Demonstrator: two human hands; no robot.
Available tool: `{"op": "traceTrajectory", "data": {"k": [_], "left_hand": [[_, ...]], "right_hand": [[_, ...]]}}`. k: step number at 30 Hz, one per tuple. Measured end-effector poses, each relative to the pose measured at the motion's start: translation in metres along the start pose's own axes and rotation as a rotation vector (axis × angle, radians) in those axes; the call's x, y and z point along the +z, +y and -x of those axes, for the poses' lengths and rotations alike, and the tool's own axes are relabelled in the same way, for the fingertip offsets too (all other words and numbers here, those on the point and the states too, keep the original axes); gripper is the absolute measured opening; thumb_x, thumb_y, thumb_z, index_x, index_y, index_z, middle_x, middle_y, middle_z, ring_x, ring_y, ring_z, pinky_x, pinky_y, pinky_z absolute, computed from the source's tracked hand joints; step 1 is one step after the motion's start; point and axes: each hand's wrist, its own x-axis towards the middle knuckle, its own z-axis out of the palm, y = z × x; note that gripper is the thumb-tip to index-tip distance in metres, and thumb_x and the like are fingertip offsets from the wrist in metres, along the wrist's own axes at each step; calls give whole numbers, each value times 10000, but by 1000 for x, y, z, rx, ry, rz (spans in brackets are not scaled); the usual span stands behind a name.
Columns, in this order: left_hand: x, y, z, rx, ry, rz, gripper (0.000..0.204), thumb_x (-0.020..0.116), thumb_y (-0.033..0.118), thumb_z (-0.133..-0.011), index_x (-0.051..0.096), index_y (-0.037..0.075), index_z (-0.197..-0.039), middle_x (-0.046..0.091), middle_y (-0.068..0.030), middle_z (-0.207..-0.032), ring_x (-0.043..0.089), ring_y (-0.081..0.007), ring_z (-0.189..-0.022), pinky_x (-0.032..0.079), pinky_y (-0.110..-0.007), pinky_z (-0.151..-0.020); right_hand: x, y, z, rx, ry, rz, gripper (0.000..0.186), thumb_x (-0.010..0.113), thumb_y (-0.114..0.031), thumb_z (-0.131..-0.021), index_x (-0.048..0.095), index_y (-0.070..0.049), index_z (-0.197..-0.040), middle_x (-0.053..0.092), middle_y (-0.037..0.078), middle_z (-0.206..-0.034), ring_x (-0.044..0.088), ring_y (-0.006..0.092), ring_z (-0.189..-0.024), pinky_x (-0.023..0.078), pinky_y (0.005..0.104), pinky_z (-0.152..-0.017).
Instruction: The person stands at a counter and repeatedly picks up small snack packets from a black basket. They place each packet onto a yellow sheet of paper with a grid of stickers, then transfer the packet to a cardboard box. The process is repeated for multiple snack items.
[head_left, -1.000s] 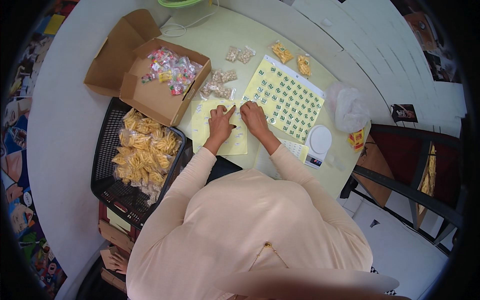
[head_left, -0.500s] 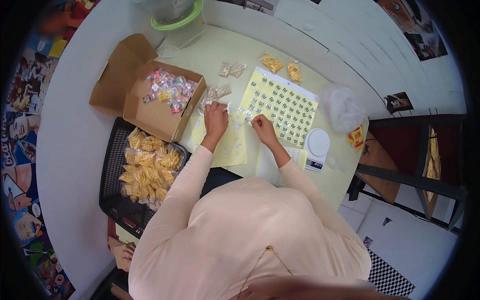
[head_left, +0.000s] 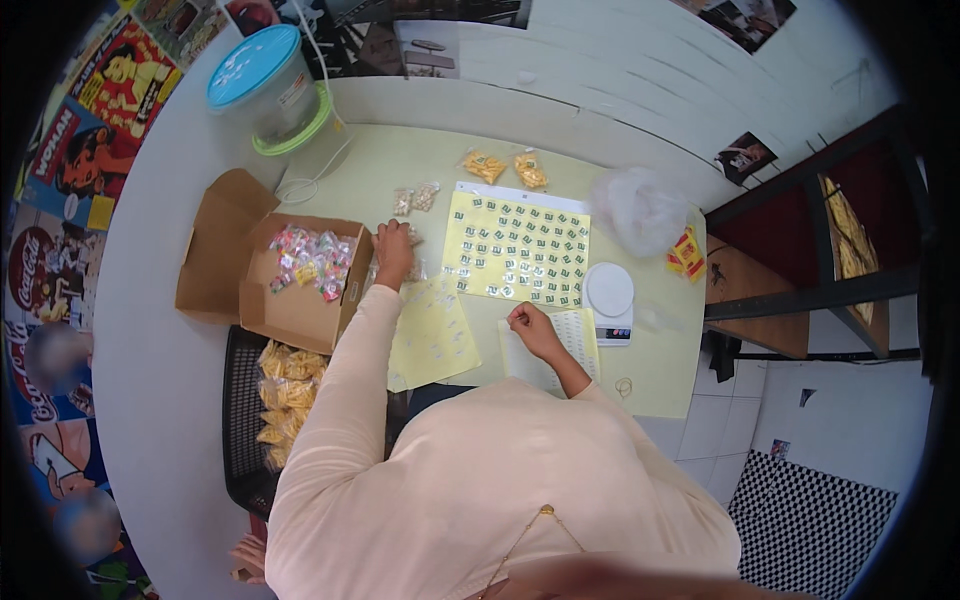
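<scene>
Left hand (head_left: 394, 252) at small clear packets (head_left: 417, 268); right hand (head_left: 534, 328) over label sheet (head_left: 576, 335)

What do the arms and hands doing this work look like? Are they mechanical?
No, they are a person's. The left grip and right grip are ordinary five-fingered hands, with no gloves. The left sleeve and right sleeve are plain pale cream, with no cables or markings showing. Fingernails are too small to make out.
</scene>
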Motion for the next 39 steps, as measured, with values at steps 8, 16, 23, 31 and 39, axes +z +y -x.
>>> {"op": "traceTrajectory", "data": {"k": [8,16,23,31,39], "left_hand": [[-16,55,28,-572,-216,1376,377,714,68,-761,507,51,-1076,592,-82,-1001,607,-166,-828,511,-305,-666],[-26,119,103,-624,-302,1821,303,674,33,-796,512,84,-1046,609,-39,-939,593,-158,-887,501,-276,-713],[-33,129,127,-708,-261,1734,251,692,-1,-771,486,92,-881,614,-63,-886,613,-152,-756,510,-277,-695],[-59,153,150,-575,-331,1708,324,658,-14,-791,549,10,-1095,618,-58,-912,616,-148,-824,509,-265,-716],[-55,150,160,-404,-388,1518,275,641,-17,-801,613,1,-1074,615,-40,-896,596,-109,-792,480,-211,-695]], "right_hand": [[-23,-25,-3,-13,48,-251,95,592,-87,-834,543,-32,-895,569,28,-827,546,106,-760,438,234,-710],[-17,-67,5,24,37,-487,90,555,-129,-890,549,-44,-920,582,20,-850,569,97,-774,457,237,-737],[-18,-73,18,19,90,-546,115,559,-138,-886,551,-31,-927,580,32,-844,569,109,-799,458,246,-736],[-18,-68,25,-189,219,-199,165,628,-163,-844,577,-14,-893,603,68,-848,583,151,-787,464,289,-713],[-28,-87,38,-266,211,-37,153,652,-129,-828,581,-3,-874,590,67,-847,581,147,-760,471,269,-691]]}}
